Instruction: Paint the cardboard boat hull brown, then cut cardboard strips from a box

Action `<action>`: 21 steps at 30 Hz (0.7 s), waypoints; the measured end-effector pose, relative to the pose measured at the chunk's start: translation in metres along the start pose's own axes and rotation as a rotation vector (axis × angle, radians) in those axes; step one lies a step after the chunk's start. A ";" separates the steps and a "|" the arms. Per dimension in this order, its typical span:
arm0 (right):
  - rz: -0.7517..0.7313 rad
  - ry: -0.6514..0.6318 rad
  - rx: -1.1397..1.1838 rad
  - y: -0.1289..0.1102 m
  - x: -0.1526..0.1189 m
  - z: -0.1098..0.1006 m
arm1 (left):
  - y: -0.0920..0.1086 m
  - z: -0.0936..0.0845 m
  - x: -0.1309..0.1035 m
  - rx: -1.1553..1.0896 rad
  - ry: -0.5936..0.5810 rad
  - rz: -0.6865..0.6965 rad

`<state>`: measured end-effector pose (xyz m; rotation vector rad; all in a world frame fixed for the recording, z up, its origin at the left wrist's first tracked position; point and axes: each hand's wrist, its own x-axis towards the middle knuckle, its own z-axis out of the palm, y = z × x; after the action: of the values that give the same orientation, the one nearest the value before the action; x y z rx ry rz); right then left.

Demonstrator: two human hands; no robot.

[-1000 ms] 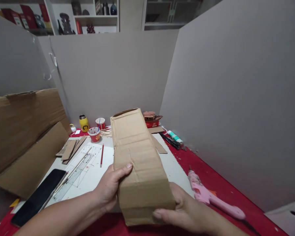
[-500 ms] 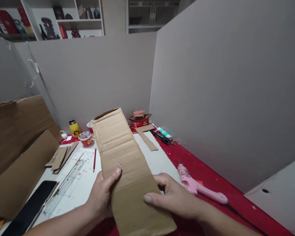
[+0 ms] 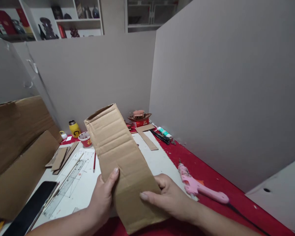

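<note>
Both hands hold up a long strip of brown cardboard point(image 3: 120, 147), creased crosswise, with its far end folded over. My left hand point(image 3: 104, 196) grips its left edge, the thumb lying on the front face. On the right edge, lower down, my right hand point(image 3: 170, 198) is closed around the strip with its thumb pressed on the face. The fingers behind the cardboard are hidden. Below the strip lies a white board point(image 3: 151, 160) on the red table. A pink glue gun point(image 3: 194, 185) rests just right of my right hand.
To the left are a black phone point(image 3: 30, 208), a clear ruler point(image 3: 64, 188), cardboard scraps point(image 3: 61, 159) and large cardboard sheets point(image 3: 22, 170). Farther back stand a paper cup point(image 3: 85, 140), a yellow bottle point(image 3: 74, 128) and a model boat point(image 3: 139, 115). Grey panels point(image 3: 211, 91) rise behind and at right.
The cardboard strip has tilted further left at its far end, and its near end has come up a little. Both hands keep their hold on it.
</note>
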<state>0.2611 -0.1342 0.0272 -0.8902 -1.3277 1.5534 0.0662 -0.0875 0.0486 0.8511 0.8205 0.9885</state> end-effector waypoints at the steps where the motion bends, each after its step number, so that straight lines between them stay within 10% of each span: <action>1: -0.028 0.002 -0.042 0.001 0.000 -0.001 | 0.001 0.001 0.000 0.001 0.010 -0.042; 15: -0.532 -0.045 -0.716 -0.009 0.001 -0.005 | 0.008 0.006 -0.004 0.017 0.019 -0.128; 21: -0.484 0.003 -0.718 -0.014 -0.004 -0.004 | 0.014 0.006 -0.002 0.053 -0.106 -0.078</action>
<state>0.2688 -0.1356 0.0403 -0.8870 -1.9690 0.6962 0.0658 -0.0865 0.0637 0.9027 0.7866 0.8494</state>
